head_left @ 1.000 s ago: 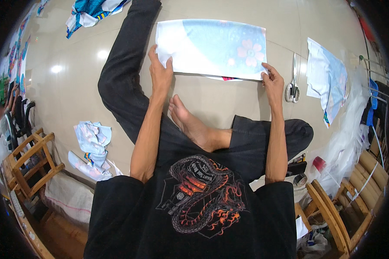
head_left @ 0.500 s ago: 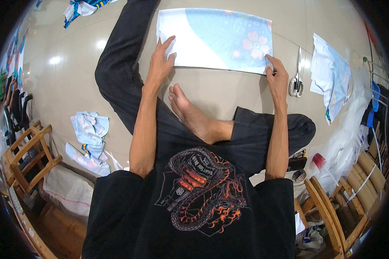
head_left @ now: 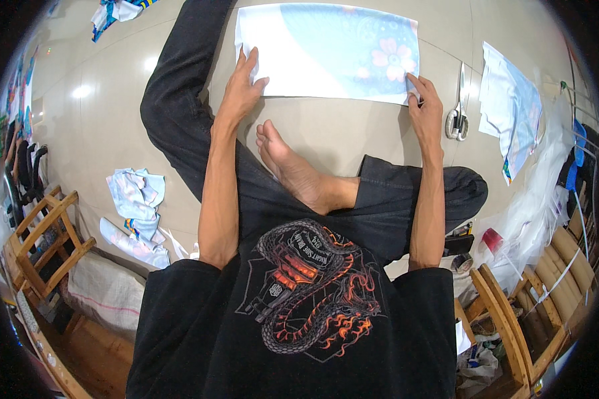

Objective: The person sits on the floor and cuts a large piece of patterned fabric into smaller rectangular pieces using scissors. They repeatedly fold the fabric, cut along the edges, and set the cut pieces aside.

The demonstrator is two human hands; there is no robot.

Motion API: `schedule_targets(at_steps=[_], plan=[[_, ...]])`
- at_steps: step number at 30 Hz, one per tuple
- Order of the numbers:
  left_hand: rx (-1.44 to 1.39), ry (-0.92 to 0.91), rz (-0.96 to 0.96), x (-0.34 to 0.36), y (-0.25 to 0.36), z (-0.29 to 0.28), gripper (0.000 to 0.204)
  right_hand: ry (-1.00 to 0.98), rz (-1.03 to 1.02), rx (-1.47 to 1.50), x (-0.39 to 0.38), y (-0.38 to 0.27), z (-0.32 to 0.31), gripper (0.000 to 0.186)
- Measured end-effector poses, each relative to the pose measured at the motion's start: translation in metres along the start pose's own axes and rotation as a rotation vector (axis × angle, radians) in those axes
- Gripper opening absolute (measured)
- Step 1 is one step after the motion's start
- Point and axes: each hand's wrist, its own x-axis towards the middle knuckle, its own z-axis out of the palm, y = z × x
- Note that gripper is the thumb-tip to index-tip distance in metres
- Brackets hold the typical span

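Note:
A rectangular fabric piece (head_left: 313, 56), white on the left and pale blue with pink flowers on the right, lies on the tiled floor before me. My left hand (head_left: 241, 90) rests at its near left corner, fingers stretched along the left edge and thumb spread apart on the near edge. At the near right corner, my right hand (head_left: 426, 103) has thumb and fingers closed on the fabric. Just right of that hand lie scissors (head_left: 457, 120), blades pointing away from me.
More cut fabric (head_left: 509, 110) lies to the right of the scissors. Crumpled fabric pieces (head_left: 136, 199) are on the floor at left. My bare foot (head_left: 296, 166) is between my arms. Wooden frames (head_left: 50, 243) and clear plastic sheeting (head_left: 529, 193) flank me.
The whole view has shifted slightly, so the floor things sit a little higher. Both hands remain at the same fabric corners, and the fabric looks flatter near the left hand.

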Motion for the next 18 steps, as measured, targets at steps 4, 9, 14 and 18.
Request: schedule_targets(at_steps=[4,9,14,18], plan=[[-0.011,0.002,-0.012,-0.001,0.002,-0.002,0.077,-0.035,0.07,0.033,0.0,-0.008,-0.003,0.048],[-0.052,-0.008,-0.06,-0.002,0.012,-0.003,0.08,-0.015,0.055,0.024,-0.001,-0.004,-0.001,0.047],[-0.037,0.009,-0.017,-0.003,0.011,-0.002,0.077,-0.023,0.067,0.007,-0.001,-0.009,-0.002,0.047],[-0.029,0.011,-0.013,-0.002,0.006,-0.002,0.078,-0.043,0.074,-0.012,-0.001,-0.011,-0.003,0.047]])
